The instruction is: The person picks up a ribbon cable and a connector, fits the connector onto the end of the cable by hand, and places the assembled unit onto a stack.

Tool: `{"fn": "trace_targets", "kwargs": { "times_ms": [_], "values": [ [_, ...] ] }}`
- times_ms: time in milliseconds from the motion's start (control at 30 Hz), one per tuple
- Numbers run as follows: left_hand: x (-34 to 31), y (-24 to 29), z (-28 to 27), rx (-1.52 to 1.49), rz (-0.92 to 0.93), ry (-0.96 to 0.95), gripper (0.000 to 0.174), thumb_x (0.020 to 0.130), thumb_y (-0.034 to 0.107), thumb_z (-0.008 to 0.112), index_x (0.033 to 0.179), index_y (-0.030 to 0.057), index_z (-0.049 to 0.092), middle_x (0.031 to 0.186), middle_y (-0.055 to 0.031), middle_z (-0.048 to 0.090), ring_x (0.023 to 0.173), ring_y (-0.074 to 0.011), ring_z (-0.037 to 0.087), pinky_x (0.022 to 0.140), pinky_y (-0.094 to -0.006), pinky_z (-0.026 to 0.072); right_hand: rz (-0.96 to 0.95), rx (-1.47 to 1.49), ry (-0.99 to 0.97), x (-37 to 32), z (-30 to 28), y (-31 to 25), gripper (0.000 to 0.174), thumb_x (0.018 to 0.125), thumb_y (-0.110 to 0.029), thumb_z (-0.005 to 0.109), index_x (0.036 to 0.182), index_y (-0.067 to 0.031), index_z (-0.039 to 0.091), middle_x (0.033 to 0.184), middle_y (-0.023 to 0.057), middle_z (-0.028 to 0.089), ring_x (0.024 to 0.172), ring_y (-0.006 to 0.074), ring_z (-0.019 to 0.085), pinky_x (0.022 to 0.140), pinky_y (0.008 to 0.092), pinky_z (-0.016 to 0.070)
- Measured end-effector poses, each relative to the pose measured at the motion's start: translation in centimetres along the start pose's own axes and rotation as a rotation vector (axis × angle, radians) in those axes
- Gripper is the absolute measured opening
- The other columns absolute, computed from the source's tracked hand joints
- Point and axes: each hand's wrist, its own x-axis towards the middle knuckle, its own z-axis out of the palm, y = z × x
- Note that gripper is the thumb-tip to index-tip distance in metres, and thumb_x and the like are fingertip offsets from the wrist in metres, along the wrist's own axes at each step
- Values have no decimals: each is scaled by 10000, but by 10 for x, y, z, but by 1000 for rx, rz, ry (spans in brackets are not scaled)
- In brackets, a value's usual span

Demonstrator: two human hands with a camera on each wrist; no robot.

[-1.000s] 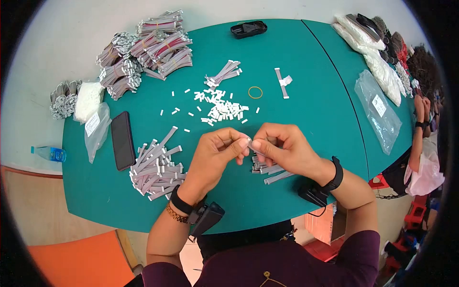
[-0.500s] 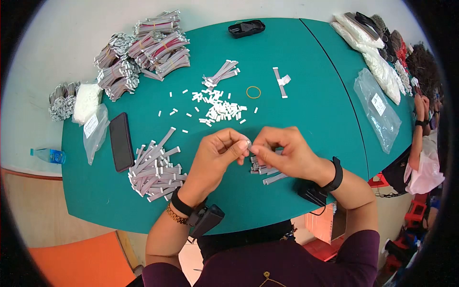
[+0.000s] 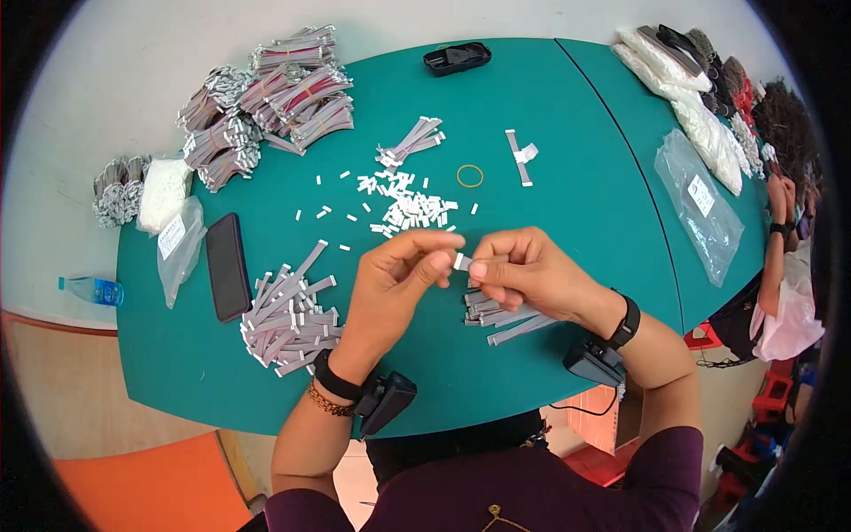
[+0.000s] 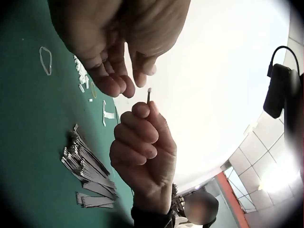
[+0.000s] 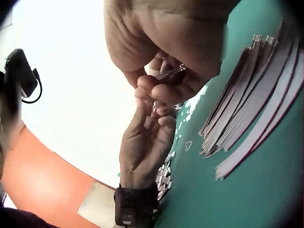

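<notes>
My right hand (image 3: 541, 277) pinches a short grey ribbon cable (image 3: 467, 265) between thumb and forefinger. A small white connector end of it points toward my left hand (image 3: 394, 277). In the left wrist view the cable's tip (image 4: 149, 95) stands up out of the right fingertips, just below the left fingers. The left thumb and forefinger are parted, with the other fingers loosely bent. Under the right hand lies a stack of grey ribbon cables (image 3: 519, 328). Beyond both hands is a scattered pile of small white connector pieces (image 3: 417, 211).
Loose finished-looking cables (image 3: 288, 319) are heaped left of my left arm, beside a phone (image 3: 229, 266). Bundled cables (image 3: 297, 93) are stacked at the back left. A rubber band (image 3: 470, 176), a labelled cable (image 3: 520, 160), a black case (image 3: 457, 58) and a plastic bag (image 3: 700, 208) lie farther off.
The left fingers have parted from the cable and spread, drawing slightly left. The right hand keeps its pinch, and the white cable end now shows between the hands.
</notes>
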Motion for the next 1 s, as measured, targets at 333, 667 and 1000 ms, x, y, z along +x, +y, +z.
{"fn": "trace_targets", "kwargs": {
  "times_ms": [333,667,1000],
  "values": [
    [0,-3,-1,10,-150,-89,318,971,307,444,880,21,550,692,-2,506,596,-64,463,527,-200,393,-88,-191,112,-1,6,0,195,899,-193,582,759,-58,587,585,-3,571,451,21,440,413,182,324],
    [-2,-6,-5,130,-128,-101,255,907,250,579,759,52,517,629,35,456,561,-39,381,508,-198,297,-107,-322,38,-6,17,7,242,917,-181,563,727,-31,572,587,-5,572,472,23,436,422,195,331],
    [-1,-1,-7,133,7,153,233,890,209,611,740,44,542,604,63,439,548,-15,350,486,-194,264,-141,-198,121,3,-1,-1,160,879,-173,619,789,-43,599,638,12,603,506,35,491,452,188,376]
  ]
}}
